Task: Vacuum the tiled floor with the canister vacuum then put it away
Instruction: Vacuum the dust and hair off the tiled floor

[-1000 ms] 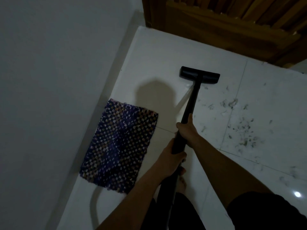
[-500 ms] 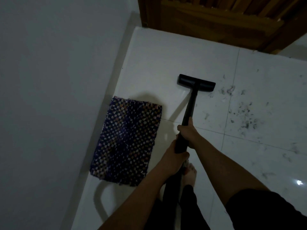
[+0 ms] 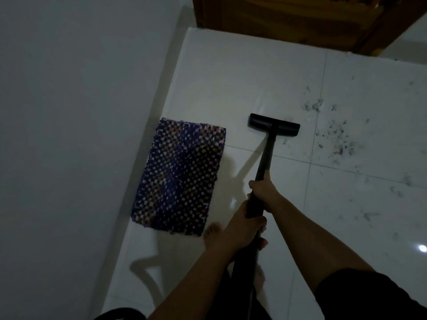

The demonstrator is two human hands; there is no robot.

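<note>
The black vacuum wand (image 3: 266, 155) slants up from my body to its flat floor head (image 3: 273, 124), which lies on the white tiled floor (image 3: 242, 72). My right hand (image 3: 265, 192) grips the wand higher up. My left hand (image 3: 242, 227) grips it just below. Dark dust and hair scraps (image 3: 335, 137) are scattered on the tiles right of the floor head. The canister itself is out of view.
A purple checked mat (image 3: 182, 176) lies left of the wand, along the white wall (image 3: 80, 112). A wooden door (image 3: 288, 17) closes off the far end. My bare feet (image 3: 213, 229) stand by the mat's near corner.
The floor head has been drawn back toward me, away from the door. It now lies level with the mat's far edge. Both hands kept their grip.
</note>
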